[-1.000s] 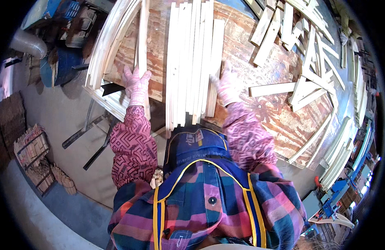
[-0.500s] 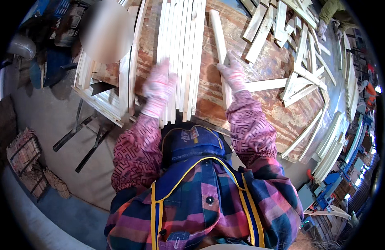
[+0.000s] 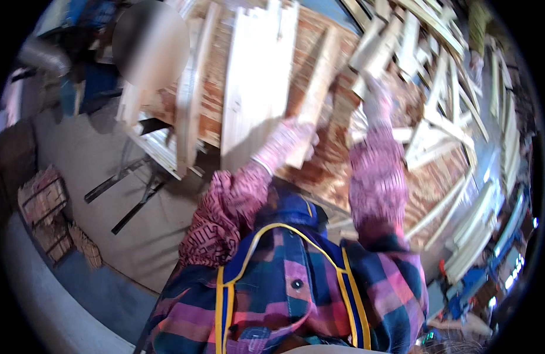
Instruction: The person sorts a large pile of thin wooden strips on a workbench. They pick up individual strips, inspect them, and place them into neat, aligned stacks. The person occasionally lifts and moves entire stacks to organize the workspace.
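Both my hands wear pale gloves with pinkish marks. My left hand is closed round the near part of a single wooden strip, which lies slanting away from me over the table. Just left of it, a row of pale wooden strips lies side by side. My right hand is smeared by motion at the near ends of some loose wooden pieces at the far right. Whether its fingers grip one of them cannot be made out.
The worn brown tabletop carries a tangled heap of wooden strips on the right. More strips lie along its left edge. Bundled wood sits on the floor at left. Another person's gloved hand shows at the far right.
My left hand has moved right, from the row of strips onto the single strip, which now slants the other way. My right hand has left that strip and reached farther right and away.
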`<state>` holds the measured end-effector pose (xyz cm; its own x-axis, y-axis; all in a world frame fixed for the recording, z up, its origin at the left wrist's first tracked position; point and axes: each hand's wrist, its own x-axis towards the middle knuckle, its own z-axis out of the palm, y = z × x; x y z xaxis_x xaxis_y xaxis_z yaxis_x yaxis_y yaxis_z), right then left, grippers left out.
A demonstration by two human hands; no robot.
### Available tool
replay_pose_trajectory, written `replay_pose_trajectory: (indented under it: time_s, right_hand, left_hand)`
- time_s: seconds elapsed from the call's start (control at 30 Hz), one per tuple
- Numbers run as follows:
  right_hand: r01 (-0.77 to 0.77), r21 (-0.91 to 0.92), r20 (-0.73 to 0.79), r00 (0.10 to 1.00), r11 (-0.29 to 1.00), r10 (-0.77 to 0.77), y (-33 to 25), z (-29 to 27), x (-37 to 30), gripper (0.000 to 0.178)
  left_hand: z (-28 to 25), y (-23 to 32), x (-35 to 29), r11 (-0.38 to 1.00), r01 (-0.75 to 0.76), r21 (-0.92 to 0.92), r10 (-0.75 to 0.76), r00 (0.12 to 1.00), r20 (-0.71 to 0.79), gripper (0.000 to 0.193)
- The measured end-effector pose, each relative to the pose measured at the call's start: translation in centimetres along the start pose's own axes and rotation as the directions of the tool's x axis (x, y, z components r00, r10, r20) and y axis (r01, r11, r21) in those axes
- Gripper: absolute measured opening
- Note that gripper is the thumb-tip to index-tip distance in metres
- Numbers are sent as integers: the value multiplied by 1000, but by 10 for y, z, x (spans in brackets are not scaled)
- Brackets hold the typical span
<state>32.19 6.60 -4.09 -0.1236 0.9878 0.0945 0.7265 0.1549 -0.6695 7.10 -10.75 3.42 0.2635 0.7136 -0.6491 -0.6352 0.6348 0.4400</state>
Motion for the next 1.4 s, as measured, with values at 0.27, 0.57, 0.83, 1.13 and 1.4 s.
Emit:
replay_pose_trajectory:
  time_s: [0.27, 0.57, 0.83, 1.13, 1.4]
  right_hand:
    - [-662, 141, 314, 735, 737, 601, -26, 37, -233, 49]
    - [-572, -439, -66, 789, 693, 611, -82, 12, -204, 85]
    - [-708, -174, 145, 669, 685, 729, -98, 19, -167, 91]
    - [-510, -236, 480, 679, 827, 556, -159, 67, -171, 44]
    - [-602, -342, -151, 793, 722, 590, -91, 39, 99, 78]
  left_hand:
    - [-155, 133, -46, 185, 88, 979, 664, 723, -191, 30]
    - [-307, 292, -45, -321, 459, 828, 791, 611, -32, 83]
    - [-304, 323, -31, -153, 356, 922, 735, 665, -135, 100]
    - [-184, 170, -14, 43, -83, 996, 627, 778, 38, 89]
    - [-144, 66, 2, 204, 52, 978, 566, 809, -161, 92]
